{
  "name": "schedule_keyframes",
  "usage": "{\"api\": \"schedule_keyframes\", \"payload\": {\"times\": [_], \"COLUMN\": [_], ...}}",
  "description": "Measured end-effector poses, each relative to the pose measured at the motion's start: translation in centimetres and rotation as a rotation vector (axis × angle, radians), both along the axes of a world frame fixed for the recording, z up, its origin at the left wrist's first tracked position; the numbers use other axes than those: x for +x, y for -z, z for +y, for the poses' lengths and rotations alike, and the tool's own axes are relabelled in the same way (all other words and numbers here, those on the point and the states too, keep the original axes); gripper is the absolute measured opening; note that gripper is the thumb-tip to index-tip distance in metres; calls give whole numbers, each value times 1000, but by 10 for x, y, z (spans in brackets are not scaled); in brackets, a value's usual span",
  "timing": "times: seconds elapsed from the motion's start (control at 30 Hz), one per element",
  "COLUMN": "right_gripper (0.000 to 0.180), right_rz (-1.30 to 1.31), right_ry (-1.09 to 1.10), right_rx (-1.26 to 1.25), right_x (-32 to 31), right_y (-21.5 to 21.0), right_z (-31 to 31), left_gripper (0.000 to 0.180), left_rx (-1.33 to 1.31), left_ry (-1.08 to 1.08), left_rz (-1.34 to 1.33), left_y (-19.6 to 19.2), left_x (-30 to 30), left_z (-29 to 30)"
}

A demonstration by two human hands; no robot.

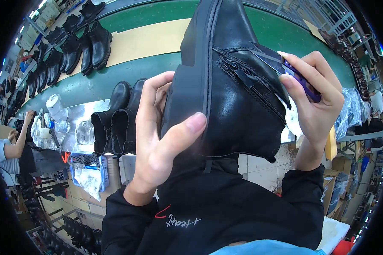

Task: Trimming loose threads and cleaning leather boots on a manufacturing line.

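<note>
Black boot is held up in front of the torso at the near edge of the green desk, zip side facing up, sole to the left. Left hand: fingers wrapped on the sole, thumb pressing its edge. Right hand: fingers closed in a pinch on a purple-handled cutting tool, blade at the leather beside the zip; can't tell if touching. Step in hand is probably trimming or tidying around the zip; next move likely calls for steady sole grip, small blade motion, no leather scratched. Left of it, a pair of black boots, then a blue basket; shoe row farther off.
</note>
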State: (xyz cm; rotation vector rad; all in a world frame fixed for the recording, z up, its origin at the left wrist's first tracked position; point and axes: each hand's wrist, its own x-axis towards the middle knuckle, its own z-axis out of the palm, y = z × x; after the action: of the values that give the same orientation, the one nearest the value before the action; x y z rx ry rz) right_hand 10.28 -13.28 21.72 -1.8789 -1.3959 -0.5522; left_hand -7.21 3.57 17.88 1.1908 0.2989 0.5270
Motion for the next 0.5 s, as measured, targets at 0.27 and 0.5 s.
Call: {"api": "schedule_keyframes", "payload": {"times": [0.27, 0.5], "right_gripper": [28, 29], "right_rz": [20, 34], "right_ry": [-2, -21], "right_rx": [-25, -12], "right_x": [-1, 2], "right_y": [-7, -6], "right_z": [3, 3], "left_gripper": [65, 64], "left_rx": [-13, -8], "left_ry": [-4, -7], "left_rz": [-26, -64], "left_y": [2, 7], "left_x": [-1, 0], "left_z": [0, 4]}}
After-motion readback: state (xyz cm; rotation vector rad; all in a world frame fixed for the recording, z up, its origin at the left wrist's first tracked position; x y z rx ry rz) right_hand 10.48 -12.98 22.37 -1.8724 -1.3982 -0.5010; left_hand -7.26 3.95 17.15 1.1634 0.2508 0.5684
